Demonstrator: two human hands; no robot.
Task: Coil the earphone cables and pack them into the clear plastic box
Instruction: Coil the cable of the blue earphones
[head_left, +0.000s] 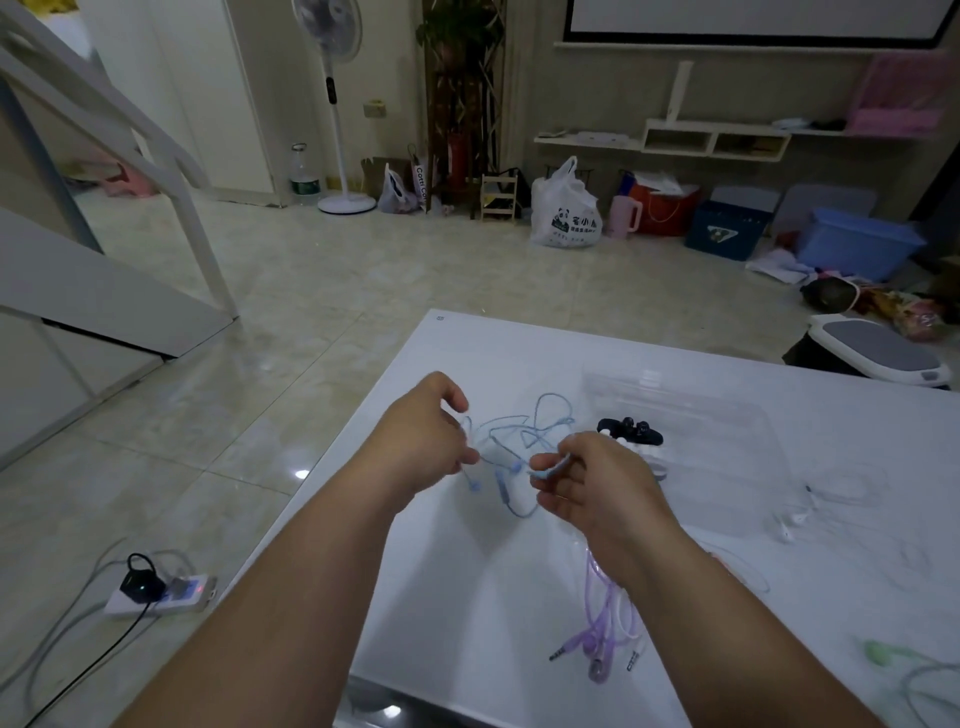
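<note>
"Blue earphone cable (525, 435) loops loosely over the counter (493, 364), pinched by left hand (426, 431) and right hand (587, 483); clear plastic box (701, 415) at two o'clock."

"The risk?"

"Pulling the ends apart could cinch those loops into a knot."

Quick colour rundown: the table (457, 582) is plain glossy white; the earphone cable (521, 434) dead centre is pale blue; the purple earphones (602, 623) at 5 o'clock are lilac; the green set (879, 652) at 4 o'clock is minty; the white set (800, 515) at 3 o'clock barely shows against the tabletop; the black earbuds (629, 432) sit in the clear plastic box (737, 410) at 2 o'clock; the floor (311, 291) is beige marbled tile; the power strip (166, 600) at 8 o'clock is white with a black plug (140, 583); far off around 1 o'clock, a white bag (566, 213) with black panda print, a pink jug (623, 215), a light blue tub (857, 243).
</note>
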